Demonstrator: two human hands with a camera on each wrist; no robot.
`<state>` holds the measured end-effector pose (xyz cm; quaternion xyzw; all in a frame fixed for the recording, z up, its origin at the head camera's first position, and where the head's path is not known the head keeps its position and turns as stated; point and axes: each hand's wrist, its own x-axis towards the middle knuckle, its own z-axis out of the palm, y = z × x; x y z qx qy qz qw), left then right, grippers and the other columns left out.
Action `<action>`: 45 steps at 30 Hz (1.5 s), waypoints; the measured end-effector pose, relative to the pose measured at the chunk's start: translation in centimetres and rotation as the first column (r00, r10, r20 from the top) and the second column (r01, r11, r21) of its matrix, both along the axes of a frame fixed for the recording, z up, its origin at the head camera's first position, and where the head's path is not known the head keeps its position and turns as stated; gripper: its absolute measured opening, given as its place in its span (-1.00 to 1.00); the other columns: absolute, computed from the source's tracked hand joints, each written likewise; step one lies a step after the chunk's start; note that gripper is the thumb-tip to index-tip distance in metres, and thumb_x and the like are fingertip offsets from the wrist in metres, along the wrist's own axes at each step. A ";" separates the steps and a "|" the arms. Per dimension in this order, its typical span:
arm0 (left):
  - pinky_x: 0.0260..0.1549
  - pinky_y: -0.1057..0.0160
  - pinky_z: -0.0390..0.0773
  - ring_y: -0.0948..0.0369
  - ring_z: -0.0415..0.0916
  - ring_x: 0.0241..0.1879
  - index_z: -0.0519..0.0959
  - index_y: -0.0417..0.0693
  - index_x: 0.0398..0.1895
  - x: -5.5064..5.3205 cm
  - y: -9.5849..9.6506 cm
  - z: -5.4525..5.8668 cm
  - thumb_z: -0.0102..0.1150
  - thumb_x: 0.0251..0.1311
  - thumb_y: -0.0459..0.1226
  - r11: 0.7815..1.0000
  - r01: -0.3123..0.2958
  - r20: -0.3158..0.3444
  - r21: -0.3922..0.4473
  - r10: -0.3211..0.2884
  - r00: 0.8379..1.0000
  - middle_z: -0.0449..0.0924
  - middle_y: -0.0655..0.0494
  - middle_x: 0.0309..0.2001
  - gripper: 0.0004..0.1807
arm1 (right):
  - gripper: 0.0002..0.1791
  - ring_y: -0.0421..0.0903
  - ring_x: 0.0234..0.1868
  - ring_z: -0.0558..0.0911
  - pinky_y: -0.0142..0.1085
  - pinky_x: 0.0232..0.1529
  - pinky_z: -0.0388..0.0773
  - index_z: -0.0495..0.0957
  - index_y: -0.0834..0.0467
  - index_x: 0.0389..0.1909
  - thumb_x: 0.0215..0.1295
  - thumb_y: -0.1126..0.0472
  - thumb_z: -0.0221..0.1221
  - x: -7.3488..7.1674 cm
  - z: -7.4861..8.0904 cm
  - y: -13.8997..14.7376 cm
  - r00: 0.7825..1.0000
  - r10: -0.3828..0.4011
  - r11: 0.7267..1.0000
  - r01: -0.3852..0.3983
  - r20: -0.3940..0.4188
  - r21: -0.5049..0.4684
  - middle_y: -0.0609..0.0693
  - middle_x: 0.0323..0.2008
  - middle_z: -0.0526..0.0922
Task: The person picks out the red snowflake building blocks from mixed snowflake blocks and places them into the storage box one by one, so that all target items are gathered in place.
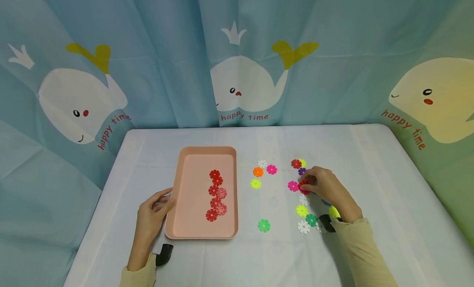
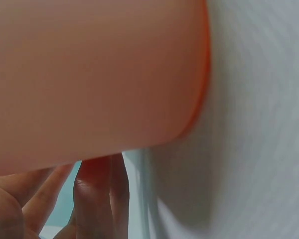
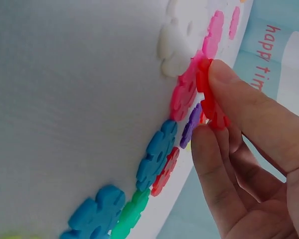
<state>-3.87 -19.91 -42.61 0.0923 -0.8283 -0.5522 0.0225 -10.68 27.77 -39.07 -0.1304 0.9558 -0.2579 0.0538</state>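
My right hand [image 1: 326, 186] pinches a red notched plastic disc [image 3: 207, 89] between thumb and fingers, just above the table. Beneath it lies a pink disc [image 3: 185, 92], with a purple disc [image 3: 191, 124] close by. At the left, my left hand [image 1: 151, 213] holds the side of a pink tray [image 1: 175, 221], its thumb at the rim and its fingers curled against the edge. Several red discs [image 1: 211, 215] and two paler pinkish ones [image 1: 221, 209] lie in a column inside the tray. In the left wrist view the tray wall hides part of the fingers.
Loose discs of other colours lie right of the tray, among them an orange disc [image 1: 258, 172], a light green disc [image 1: 264, 225] and a white disc [image 1: 304, 227]. Blue discs [image 3: 157, 154] sit under the right forearm. A whale-print curtain [image 1: 166, 73] hangs behind the table.
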 end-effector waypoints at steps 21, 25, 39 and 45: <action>-0.23 0.59 0.51 0.48 0.57 -0.25 0.61 -0.11 0.19 0.0 0.1 -0.2 0.32 0.26 -0.27 1.000 0.004 -0.024 -0.008 -0.004 1.000 0.66 -0.17 -0.07 -0.59 | -0.88 -0.08 -0.28 0.64 -0.43 -0.28 0.60 0.67 0.19 -0.29 0.16 0.34 0.39 -0.1 -0.3 -1.1 0.997 0.023 0.988 -0.012 0.073 -0.155 -0.02 -0.34 0.71; -0.23 0.59 0.52 0.51 0.57 -0.25 0.61 -0.10 0.19 0.0 0.0 -0.2 0.32 0.26 -0.28 1.000 0.002 -0.024 -0.020 -0.002 1.000 0.67 -0.16 -0.08 -0.59 | -0.88 -0.08 -0.26 0.66 -0.36 -0.22 0.62 0.69 0.21 -0.26 0.17 0.35 0.38 -0.5 -0.1 -1.8 0.997 0.049 0.988 -0.039 0.062 -0.149 -0.02 -0.32 0.72; -0.23 0.59 0.52 0.52 0.57 -0.25 0.59 -0.13 0.20 0.1 0.0 -0.1 0.30 0.27 -0.31 1.000 0.004 -0.020 -0.005 -0.004 1.000 0.65 -0.19 -0.07 -0.58 | -0.86 -0.11 -0.25 0.64 -0.33 -0.20 0.64 0.70 0.22 -0.18 0.23 0.38 0.32 -0.6 -0.3 -5.1 0.993 0.100 0.985 -0.088 0.070 -0.151 -0.03 -0.28 0.74; -0.24 0.58 0.52 0.49 0.58 -0.25 0.59 -0.14 0.20 0.1 0.0 0.1 0.31 0.27 -0.29 1.000 0.004 -0.024 -0.005 -0.004 1.000 0.66 -0.19 -0.06 -0.58 | -0.84 -0.07 -0.20 0.67 -0.19 -0.12 0.67 0.70 0.27 -0.16 0.23 0.41 0.31 -0.7 0.0 -6.2 0.991 0.132 0.982 -0.126 0.038 -0.139 -0.01 -0.26 0.74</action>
